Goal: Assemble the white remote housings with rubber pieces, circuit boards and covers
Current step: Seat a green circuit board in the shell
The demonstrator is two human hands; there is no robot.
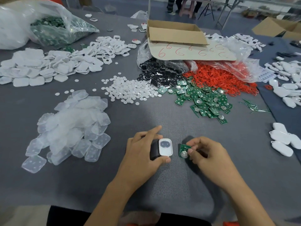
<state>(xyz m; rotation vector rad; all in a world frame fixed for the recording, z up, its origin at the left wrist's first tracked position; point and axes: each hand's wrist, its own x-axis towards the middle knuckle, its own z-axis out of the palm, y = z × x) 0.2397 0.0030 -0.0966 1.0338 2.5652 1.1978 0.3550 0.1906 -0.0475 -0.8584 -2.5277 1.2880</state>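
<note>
Left hand [145, 150] has a narrow grip: fingers curled round a black block [154, 150], thumb tip on the near edge of the white housing [165, 147] seated on top, index finger pointing away. The housing lies open side up with a dark insert showing inside. Just right of that grip, not touching it, the right hand [207, 154] pinches a green circuit board [183, 150] by its right edge between thumb and fingertips. The board is tilted, coin cell facing up, and whether its lower edge touches the grey table [162, 185] I cannot tell. Beyond the right-hand grip, well apart, sits the loose pile of green boards [203, 100], with red rings [219, 79] behind it and black pieces [159, 72] spilling from a bag. Straight ahead of the left-hand grip is a scatter of white discs [128, 90]. Left of that grip, near, is the heap of translucent rubber pieces [70, 128]; further out on that side, a pile of white shells [48, 66]. Far behind, a cardboard box [175, 33] rests on a card marked with red sixes. Right of the right hand, well apart, lie more white units [283, 141] at the table edge.
</note>
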